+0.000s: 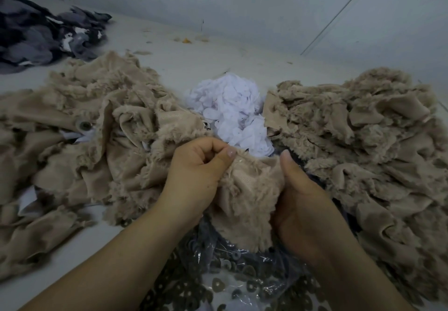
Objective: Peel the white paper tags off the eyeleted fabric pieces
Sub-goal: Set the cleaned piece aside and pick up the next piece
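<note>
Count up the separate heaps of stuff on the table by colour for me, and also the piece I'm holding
Beige fabric heaps: 2, the left heap and the right heap
White paper tag pile: 1
Dark grey fabric heap: 1
Beige fabric piece held between the left hand and right hand: 1
Total: 5
</note>
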### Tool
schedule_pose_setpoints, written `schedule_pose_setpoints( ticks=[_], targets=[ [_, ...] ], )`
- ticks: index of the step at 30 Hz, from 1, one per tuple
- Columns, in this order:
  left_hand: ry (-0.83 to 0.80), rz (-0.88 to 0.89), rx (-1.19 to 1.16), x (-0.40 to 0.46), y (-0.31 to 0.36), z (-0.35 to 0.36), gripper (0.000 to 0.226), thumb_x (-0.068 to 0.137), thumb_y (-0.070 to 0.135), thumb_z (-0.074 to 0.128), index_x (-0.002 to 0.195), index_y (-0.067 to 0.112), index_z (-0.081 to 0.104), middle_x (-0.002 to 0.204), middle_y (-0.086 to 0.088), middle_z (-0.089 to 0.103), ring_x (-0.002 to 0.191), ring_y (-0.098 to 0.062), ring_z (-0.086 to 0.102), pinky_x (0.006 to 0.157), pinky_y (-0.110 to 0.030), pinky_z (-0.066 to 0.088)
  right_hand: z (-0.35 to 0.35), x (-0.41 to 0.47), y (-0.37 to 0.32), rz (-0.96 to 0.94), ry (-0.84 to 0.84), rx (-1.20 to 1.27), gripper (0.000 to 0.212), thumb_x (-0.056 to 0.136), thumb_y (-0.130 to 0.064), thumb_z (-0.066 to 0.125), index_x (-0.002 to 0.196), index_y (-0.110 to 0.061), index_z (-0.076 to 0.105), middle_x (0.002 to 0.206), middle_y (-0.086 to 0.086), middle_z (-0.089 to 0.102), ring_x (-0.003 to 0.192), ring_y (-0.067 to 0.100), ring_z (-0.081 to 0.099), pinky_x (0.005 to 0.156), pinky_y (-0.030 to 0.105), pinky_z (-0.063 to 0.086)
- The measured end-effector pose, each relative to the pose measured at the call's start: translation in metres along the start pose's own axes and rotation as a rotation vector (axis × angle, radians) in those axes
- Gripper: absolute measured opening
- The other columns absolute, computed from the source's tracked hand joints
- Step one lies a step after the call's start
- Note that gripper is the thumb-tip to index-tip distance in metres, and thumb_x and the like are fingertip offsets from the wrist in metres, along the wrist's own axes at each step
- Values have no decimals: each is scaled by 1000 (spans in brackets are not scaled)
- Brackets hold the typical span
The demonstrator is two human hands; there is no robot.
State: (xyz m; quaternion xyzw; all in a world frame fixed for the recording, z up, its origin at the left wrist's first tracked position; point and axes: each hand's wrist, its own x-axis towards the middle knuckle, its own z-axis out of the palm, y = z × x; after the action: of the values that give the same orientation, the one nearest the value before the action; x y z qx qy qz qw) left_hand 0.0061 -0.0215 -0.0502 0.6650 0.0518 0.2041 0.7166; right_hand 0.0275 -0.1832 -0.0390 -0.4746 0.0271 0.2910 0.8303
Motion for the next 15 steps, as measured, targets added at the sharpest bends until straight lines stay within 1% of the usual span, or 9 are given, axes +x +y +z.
schedule_pose_setpoints(
  ticks=[1,2,4,7,9,12,15],
  targets=[
    [-5,9,8,0,0,1,16,90,16,67,75,17,73,74,-23,67,66,-26,61,66,-39,55,1,-1,1,-6,-29,-24,65,77,-39,70,129,-1,61,123,22,69,115,39,66,99,53,52],
    [-12,13,12,0,1,2,17,90,15,67,75,19,73,71,-17,69,65,-22,63,64,-37,56,2,-2,2,-20,-47,-48,62,74,-32,73,127,-2,62,120,22,70,111,38,68,94,49,56],
    [-23,13,5,-1,3,4,17,90,16,66,74,20,73,69,-7,71,64,-16,65,61,-30,57,3,-3,5,-58,-31,-86,52,72,-16,73,122,-3,64,114,21,73,105,37,71,83,45,61],
    [-33,-10,-28,-1,3,4,20,92,15,64,74,19,73,69,-7,70,64,-17,65,60,-29,55,0,0,7,-94,31,-49,34,86,-7,62,119,-1,66,111,22,73,100,37,73,75,44,62],
    [-44,-28,-56,-2,3,4,25,95,12,62,73,17,72,67,-5,69,61,-15,64,58,-26,53,-2,1,5,-120,83,-23,27,94,0,53,118,-1,67,109,22,74,99,37,73,72,44,62],
    [-57,-33,-65,-3,2,3,29,96,10,58,71,18,71,64,-1,67,60,-11,62,57,-22,51,-3,1,5,-145,136,5,29,99,0,47,121,0,65,110,23,74,100,39,73,77,48,62],
    [-82,-56,-107,-3,1,1,26,95,8,58,78,19,73,69,-2,67,66,-13,63,62,-25,53,-2,2,4,-104,180,56,29,101,-9,48,125,1,61,110,23,73,98,39,73,75,49,62]
  ],
)
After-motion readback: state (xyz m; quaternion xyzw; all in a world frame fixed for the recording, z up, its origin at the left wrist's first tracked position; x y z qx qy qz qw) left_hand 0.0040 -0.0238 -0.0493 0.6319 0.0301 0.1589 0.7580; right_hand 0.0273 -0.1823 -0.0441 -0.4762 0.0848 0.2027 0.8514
